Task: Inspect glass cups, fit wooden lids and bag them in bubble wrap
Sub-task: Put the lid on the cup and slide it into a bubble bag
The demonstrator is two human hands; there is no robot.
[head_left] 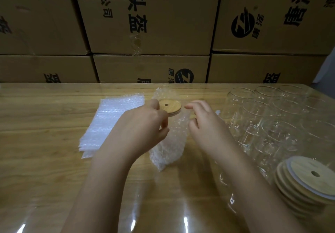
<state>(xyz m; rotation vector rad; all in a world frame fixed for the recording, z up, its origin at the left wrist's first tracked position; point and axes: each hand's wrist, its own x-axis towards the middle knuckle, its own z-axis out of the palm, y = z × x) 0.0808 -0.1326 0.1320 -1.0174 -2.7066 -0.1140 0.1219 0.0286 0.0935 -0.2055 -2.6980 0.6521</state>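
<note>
A glass cup with a round wooden lid (pixel 170 106) stands upright inside a clear bubble wrap bag (pixel 169 142) at the middle of the table. My left hand (pixel 145 124) grips the left side of the bag just below the lid. On the bag's right side, my right hand (pixel 204 122) has thumb and forefinger curled at the bag's open edge, pinching the film. Several bare glass cups (pixel 268 116) stand grouped at the right. A stack of wooden lids (pixel 306 182) lies at the near right.
A flat pile of bubble wrap bags (pixel 110 122) lies left of the hands. The wooden table (pixel 45 160) is covered with a glossy clear sheet. Stacked cardboard boxes (pixel 150 24) form a wall right behind the table's far edge.
</note>
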